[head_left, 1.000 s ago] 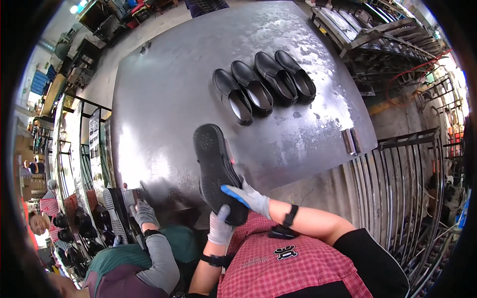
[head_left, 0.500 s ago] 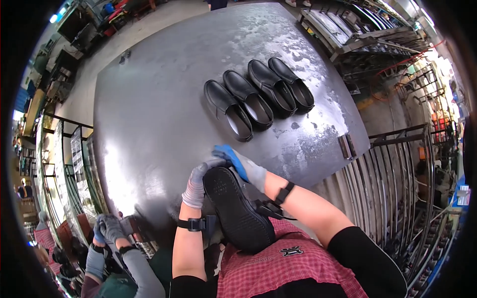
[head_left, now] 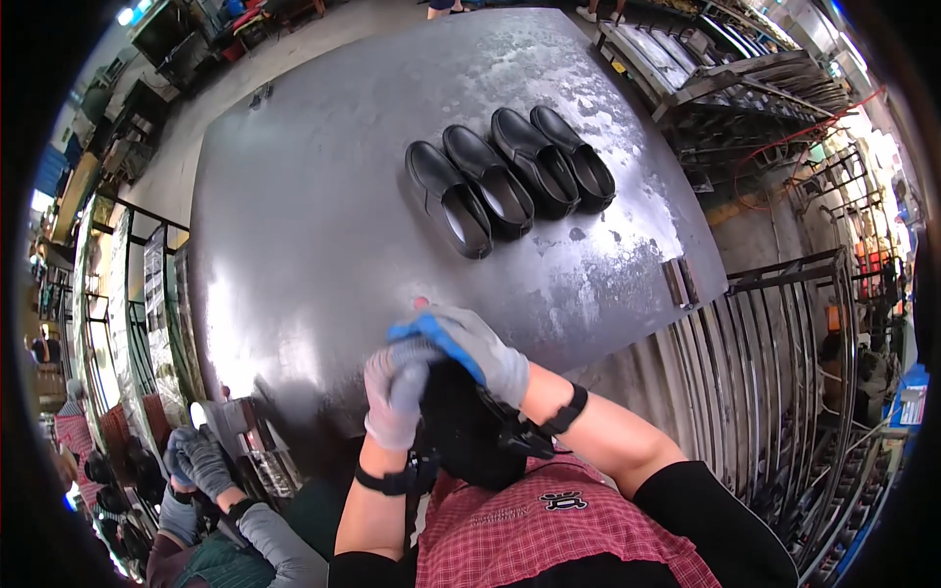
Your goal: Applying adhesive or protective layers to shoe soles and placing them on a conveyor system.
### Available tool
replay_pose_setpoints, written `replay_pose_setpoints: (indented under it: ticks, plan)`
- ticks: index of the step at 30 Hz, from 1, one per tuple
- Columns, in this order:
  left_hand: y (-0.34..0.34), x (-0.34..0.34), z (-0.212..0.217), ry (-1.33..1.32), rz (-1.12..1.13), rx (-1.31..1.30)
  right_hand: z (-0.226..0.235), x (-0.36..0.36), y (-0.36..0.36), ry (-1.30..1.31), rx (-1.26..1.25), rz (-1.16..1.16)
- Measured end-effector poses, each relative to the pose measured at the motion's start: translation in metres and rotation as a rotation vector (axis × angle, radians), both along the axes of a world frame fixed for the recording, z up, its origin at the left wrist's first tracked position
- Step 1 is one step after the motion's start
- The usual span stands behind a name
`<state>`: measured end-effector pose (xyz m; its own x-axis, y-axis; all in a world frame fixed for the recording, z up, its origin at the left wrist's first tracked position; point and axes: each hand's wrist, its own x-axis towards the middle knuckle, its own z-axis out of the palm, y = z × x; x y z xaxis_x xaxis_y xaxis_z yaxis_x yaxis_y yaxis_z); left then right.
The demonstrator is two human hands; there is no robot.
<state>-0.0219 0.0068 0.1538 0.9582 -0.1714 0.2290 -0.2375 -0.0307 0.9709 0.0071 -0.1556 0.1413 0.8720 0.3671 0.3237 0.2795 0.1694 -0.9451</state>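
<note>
Close to my red checked apron I hold a black shoe (head_left: 466, 431), one end toward my body and the other under my gloved hands. My left hand (head_left: 394, 392), in a grey knit glove, is closed at the shoe's far end. Across that same end lies my right hand (head_left: 466, 343), in a grey and blue glove, its fingers bent over beside the left ones. A small red tip (head_left: 420, 304) shows just beyond the fingers; what it belongs to is hidden. Several black slip-on shoes (head_left: 448, 196) stand in a row on the metal table (head_left: 294, 225), beyond my hands.
At lower left, a co-worker's gloved hands (head_left: 199, 459) are close together by the table's edge. Metal racks (head_left: 132, 304) stand along the left, and a barred metal rack (head_left: 725, 392) is on the right. Two short dark bars (head_left: 681, 282) lie near the table's right corner.
The shoe has tilted, so its sole no longer faces up so plainly. My left hand has turned and drawn nearer, and the red tip has come into sight.
</note>
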Motion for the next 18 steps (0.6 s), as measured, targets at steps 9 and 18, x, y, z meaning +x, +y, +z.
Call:
replay_pose_setpoints:
  ticks: [9, 18]
  plan:
    - [-0.019, -0.015, 0.009, 0.5, 0.136, -0.593, -0.017, -0.021, 0.01, 0.428, 0.027, -0.087]
    - [-0.043, -0.217, -0.009, 0.569, 0.255, -0.69, 0.01, -0.204, -0.036, -0.079, -0.241, 0.13]
